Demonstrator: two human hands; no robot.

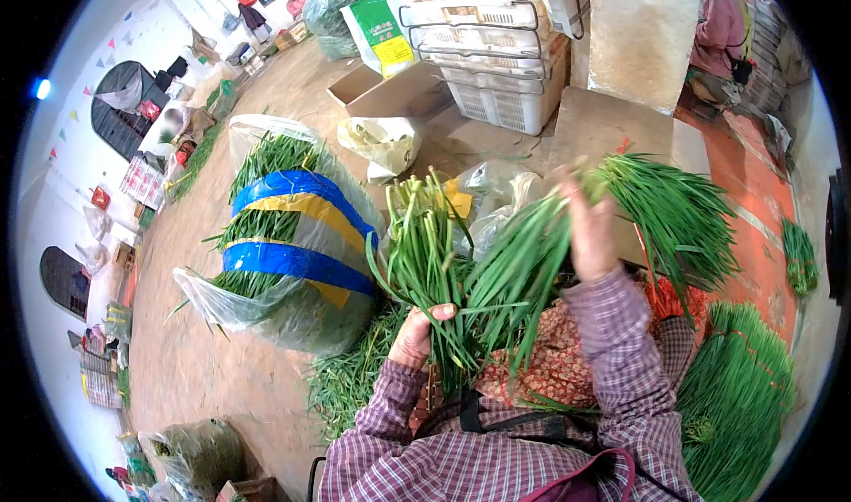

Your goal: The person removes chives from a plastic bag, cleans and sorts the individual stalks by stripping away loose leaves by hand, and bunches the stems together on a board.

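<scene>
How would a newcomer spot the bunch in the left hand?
Find the big plastic bag striped blue and yellow. Just right of it in the picture, the left hand grips the bunch. Its thick, pale ends point up the picture, unlike the leafy bundle fanning out farther right.

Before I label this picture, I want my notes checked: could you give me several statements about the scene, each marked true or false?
1. The left hand grips green stalks. True.
2. The stuffed plastic bag is bound only in red tape. False: the bands across the bag are blue and yellow.
3. White crates are stacked near the top of the picture. True.
4. Both sleeves are plain white. False: the sleeves are checked.
5. A large pile of greens lies at the person's right. True.
</scene>
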